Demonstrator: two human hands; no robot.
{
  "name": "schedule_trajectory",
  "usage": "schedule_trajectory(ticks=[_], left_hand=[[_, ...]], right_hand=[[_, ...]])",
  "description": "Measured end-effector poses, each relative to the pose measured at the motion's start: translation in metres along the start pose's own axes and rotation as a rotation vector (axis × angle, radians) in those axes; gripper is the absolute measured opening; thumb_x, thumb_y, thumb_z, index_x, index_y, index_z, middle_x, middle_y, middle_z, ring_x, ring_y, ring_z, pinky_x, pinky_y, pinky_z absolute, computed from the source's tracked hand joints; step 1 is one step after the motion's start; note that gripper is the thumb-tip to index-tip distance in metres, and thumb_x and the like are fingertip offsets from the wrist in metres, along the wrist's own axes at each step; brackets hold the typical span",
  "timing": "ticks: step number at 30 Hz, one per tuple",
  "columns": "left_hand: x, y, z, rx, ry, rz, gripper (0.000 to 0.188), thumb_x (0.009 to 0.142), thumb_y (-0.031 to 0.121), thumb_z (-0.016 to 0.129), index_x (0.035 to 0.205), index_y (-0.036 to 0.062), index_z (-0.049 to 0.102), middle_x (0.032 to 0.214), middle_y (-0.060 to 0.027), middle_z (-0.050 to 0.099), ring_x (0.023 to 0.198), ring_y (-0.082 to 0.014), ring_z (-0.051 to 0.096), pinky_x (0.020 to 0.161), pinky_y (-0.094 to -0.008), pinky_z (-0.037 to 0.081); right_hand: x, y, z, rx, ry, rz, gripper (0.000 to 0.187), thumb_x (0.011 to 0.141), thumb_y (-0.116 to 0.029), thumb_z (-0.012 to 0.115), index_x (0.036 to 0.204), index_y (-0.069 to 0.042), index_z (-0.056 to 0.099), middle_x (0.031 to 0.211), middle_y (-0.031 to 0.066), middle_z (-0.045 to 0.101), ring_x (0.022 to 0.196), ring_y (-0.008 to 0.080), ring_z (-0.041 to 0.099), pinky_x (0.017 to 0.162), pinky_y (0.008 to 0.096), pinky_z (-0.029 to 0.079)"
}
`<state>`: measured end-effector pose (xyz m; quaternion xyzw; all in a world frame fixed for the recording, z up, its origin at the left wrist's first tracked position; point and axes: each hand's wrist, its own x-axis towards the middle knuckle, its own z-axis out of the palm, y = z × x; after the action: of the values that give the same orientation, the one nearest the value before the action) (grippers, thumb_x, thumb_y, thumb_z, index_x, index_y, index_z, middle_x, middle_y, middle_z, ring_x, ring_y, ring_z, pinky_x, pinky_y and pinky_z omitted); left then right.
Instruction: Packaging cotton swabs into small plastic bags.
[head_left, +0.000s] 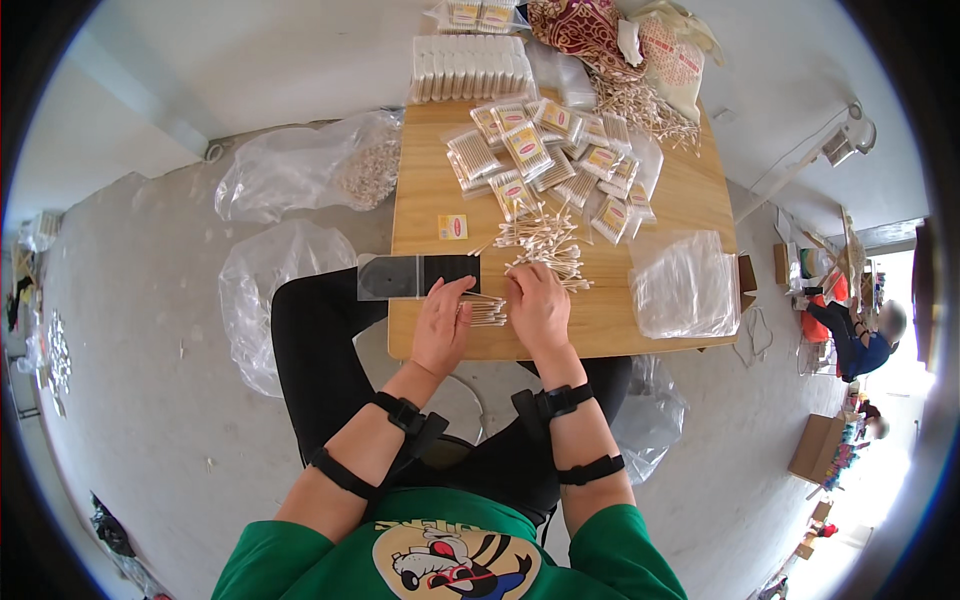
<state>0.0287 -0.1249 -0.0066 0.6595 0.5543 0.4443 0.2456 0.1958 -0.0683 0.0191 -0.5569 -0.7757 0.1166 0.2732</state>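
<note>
My left hand [442, 322] is at the front edge of the wooden table, its thumb and fingers closed round one end of a small row of cotton swabs [487, 312]. The white tips point toward my right hand [540, 308], whose fingers are curled down; what they pinch, if anything, is hidden. Just beyond the right hand lies a loose heap of cotton swabs [545, 238]. Next to my left hand a black plate [450, 268] lies with a clear plastic bag [388, 278] over its left part. A small yellow and white card [452, 227] lies beyond the plate.
On the wooden table [425, 180] are filled swab packets [525, 148], stacked white packs [470, 68], clear empty bags [685, 285] at the right and more loose swabs [655, 108] at the back. Plastic sacks [290, 175] stand on the floor to the left. Another person [865, 335] sits far right.
</note>
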Motion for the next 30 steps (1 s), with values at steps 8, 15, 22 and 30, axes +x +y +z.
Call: schedule_trajectory(ticks=[8, 15, 22, 30], left_hand=[[-0.001, 0.0, 0.001, 0.036, 0.039, 0.008, 0.028, 0.097, 0.007, 0.053, 0.125, 0.0011, 0.056, 0.107, -0.0127, 0.068, 0.105, -0.0334, 0.062, 0.104, -0.0463, 0.043], [0.001, -0.003, 0.008, 0.079, 0.091, -0.044, 0.039, 0.085, -0.004, 0.064, 0.122, 0.0024, 0.057, 0.103, -0.0118, 0.068, 0.098, -0.0304, 0.064, 0.09, -0.0403, 0.05], [0.003, -0.005, 0.015, 0.022, 0.099, -0.167, 0.04, 0.081, -0.003, 0.065, 0.12, 0.005, 0.058, 0.099, -0.0094, 0.067, 0.097, -0.0303, 0.063, 0.089, -0.0414, 0.049], [0.006, -0.004, 0.018, 0.016, 0.117, -0.19, 0.038, 0.081, -0.003, 0.064, 0.118, 0.0048, 0.059, 0.099, -0.0093, 0.068, 0.094, -0.0303, 0.064, 0.087, -0.0406, 0.05]], right_hand=[[0.008, 0.0, 0.006, -0.229, 0.023, 0.101, 0.021, 0.083, -0.02, 0.073, 0.089, -0.006, 0.058, 0.094, 0.0123, 0.06, 0.089, 0.0327, 0.063, 0.075, 0.0423, 0.052], [0.01, -0.004, 0.012, -0.274, -0.017, 0.173, 0.016, 0.083, -0.018, 0.068, 0.089, -0.006, 0.059, 0.094, 0.0126, 0.061, 0.089, 0.0333, 0.063, 0.077, 0.0428, 0.052], [-0.003, -0.004, 0.005, -0.26, -0.016, 0.187, 0.014, 0.082, -0.015, 0.067, 0.087, -0.006, 0.059, 0.092, 0.014, 0.061, 0.089, 0.0334, 0.063, 0.074, 0.0436, 0.053], [-0.004, 0.004, -0.003, -0.263, -0.091, 0.188, 0.011, 0.084, -0.013, 0.066, 0.088, -0.006, 0.059, 0.091, 0.0131, 0.061, 0.088, 0.032, 0.064, 0.074, 0.0428, 0.054]])
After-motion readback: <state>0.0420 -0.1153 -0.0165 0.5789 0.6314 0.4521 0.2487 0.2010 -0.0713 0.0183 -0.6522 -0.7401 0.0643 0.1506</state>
